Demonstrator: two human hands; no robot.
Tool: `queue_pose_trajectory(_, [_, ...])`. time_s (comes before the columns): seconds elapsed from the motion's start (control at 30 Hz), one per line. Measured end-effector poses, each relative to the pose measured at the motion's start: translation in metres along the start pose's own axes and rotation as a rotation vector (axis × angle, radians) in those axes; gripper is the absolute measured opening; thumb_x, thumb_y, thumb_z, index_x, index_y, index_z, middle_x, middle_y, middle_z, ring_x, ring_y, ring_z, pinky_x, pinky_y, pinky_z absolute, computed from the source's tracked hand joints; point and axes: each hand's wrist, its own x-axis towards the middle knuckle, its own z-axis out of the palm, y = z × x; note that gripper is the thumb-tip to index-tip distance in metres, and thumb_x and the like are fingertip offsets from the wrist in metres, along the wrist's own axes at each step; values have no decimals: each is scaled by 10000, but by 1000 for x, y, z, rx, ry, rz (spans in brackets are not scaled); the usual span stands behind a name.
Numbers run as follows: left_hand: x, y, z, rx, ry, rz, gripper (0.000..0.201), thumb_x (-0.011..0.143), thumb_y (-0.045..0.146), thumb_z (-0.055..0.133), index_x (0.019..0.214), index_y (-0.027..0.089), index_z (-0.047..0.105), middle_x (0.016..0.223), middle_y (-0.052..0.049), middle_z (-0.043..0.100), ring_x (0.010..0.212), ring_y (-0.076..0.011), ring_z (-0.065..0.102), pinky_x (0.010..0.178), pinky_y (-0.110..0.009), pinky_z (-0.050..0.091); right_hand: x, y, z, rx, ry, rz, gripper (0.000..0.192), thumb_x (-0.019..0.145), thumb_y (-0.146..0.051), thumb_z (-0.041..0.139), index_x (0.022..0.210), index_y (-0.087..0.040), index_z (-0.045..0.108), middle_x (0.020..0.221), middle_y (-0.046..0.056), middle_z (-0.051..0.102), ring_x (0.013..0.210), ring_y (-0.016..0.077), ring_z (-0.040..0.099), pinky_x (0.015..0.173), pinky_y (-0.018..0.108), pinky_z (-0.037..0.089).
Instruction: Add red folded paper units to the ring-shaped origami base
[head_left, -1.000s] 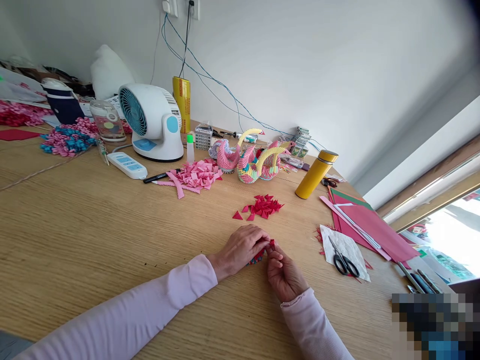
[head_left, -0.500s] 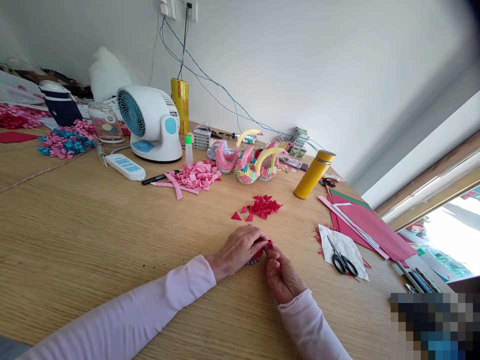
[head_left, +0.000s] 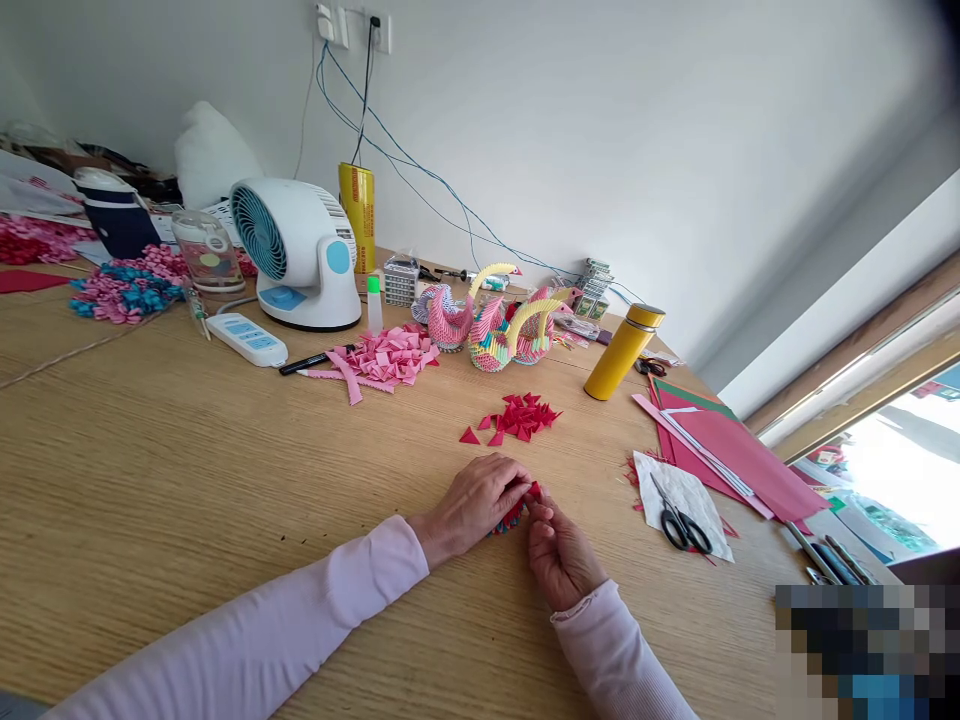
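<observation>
My left hand is closed over a ring of folded paper pieces in red and blue, most of it hidden under the palm and fingers. Between the fingertips of my right hand is a small red folded paper triangle, touching the ring's upper edge. Both hands meet there, low over the table. Just beyond them lies a pile of red paper triangles, with a few loose ones at its left side.
Paper swans and pink folded pieces lie farther back. A white fan stands at left, a yellow flask at right. Black-handled scissors rest on a white tissue, near red paper sheets.
The view has shifted slightly. Both hands keep almost the same pose, with the red triangle still at the ring's edge.
</observation>
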Motion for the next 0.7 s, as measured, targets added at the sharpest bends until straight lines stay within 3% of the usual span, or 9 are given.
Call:
queue_pose_trajectory(0.4, [-1, -5, 4, -92, 29, -14, 110, 916, 250, 510, 888, 171, 581, 879, -31, 644, 836, -157, 585, 776, -276, 462, 2, 10, -4, -124, -43, -271, 210, 614, -126, 811, 748, -139, 649, 638, -44, 678, 516, 50, 646, 407, 49, 502])
queue_pose_trajectory(0.7, [-1, -2, 0, -27, 4, 48, 95, 915, 179, 480, 910, 173, 575, 906, -38, 623, 848, -163, 568, 777, -276, 457, 5, 13, -6, -35, 0, -140, 103, 690, -77, 747, 735, -129, 671, 656, -24, 701, 513, 39, 652, 438, 35, 519])
